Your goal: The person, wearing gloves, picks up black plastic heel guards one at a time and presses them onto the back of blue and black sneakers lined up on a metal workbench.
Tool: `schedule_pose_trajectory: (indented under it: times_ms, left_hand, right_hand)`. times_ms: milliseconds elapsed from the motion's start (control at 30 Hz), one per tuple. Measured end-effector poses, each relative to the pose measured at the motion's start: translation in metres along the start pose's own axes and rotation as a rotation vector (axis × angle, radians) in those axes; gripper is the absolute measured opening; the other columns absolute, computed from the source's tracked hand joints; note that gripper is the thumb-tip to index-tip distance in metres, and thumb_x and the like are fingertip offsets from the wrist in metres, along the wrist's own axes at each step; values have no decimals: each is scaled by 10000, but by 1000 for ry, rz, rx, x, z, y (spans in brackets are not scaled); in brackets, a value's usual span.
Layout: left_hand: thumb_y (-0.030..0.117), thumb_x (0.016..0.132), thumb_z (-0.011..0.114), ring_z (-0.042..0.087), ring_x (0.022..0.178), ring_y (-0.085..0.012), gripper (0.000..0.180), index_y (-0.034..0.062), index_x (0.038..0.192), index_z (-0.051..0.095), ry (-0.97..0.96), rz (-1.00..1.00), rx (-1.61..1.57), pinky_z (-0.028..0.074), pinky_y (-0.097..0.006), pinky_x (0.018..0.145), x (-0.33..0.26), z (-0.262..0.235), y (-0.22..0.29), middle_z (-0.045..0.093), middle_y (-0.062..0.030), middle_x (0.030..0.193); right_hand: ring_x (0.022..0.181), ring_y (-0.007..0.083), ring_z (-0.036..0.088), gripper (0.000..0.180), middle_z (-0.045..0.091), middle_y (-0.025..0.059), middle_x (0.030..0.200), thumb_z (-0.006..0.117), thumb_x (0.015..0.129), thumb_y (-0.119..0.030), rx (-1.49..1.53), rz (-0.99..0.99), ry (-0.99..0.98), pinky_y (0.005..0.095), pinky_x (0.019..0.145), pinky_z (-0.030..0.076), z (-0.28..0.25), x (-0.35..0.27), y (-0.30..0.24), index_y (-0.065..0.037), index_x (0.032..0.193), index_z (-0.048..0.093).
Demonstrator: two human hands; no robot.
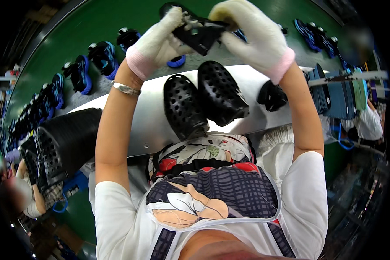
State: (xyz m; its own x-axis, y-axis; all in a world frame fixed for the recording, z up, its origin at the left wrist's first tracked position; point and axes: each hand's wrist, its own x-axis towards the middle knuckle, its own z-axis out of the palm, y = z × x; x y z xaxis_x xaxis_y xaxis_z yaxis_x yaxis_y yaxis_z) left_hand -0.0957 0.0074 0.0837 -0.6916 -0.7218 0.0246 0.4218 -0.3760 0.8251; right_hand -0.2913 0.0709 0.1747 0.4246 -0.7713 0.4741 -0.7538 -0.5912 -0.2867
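My left hand (157, 41), in a white glove with a pink cuff, grips one end of a black shoe piece (200, 38) at the far side of the metal table. My right hand (260, 37), gloved the same way, closes on the other end, and its fingertips are partly hidden. The piece is tilted between the two hands and its exact kind is hard to make out. Below it, two black perforated plastic shoe forms (184, 105) stand side by side on the shiny metal tabletop (145, 123), close to my body.
A small black bundled piece (273, 96) lies near my right forearm. Stacked black perforated forms (69, 143) sit at left. Blue-and-black shoes (104, 59) line the green surface (80, 32) beyond. Flat blue-grey sheets (336, 97) stand at right. Other people work on both sides.
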Motion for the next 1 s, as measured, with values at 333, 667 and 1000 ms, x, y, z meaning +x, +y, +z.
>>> schedule_pose_trajectory:
  times_ms: [333, 667, 1000]
  left_hand:
    - [320, 961, 548, 572, 1043, -135, 389, 6, 1190, 533, 202, 292, 82, 465, -270, 941, -27, -31, 0, 591, -71, 1155]
    - [340, 941, 577, 599, 1043, -212, 450, -19, 1198, 494, 284, 281, -53, 560, -388, 845, -18, -42, -9, 594, -114, 1127]
    - [292, 823, 638, 592, 955, -345, 317, 28, 995, 665, 338, 171, 1425, 479, -402, 867, -31, -86, -80, 597, -153, 1038]
  right_hand:
    - [798, 331, 640, 445, 658, 171, 848, 631, 791, -384, 138, 192, -281, 379, 758, 517, 51, 28, -5, 0, 1015, 636]
    - [693, 345, 611, 414, 618, 207, 738, 543, 795, -378, 179, 316, -353, 390, 670, 495, 70, 51, -10, 25, 861, 613]
    - [667, 344, 597, 471, 595, 225, 688, 513, 788, -419, -17, 483, -747, 388, 674, 483, 70, 32, 25, 37, 792, 633]
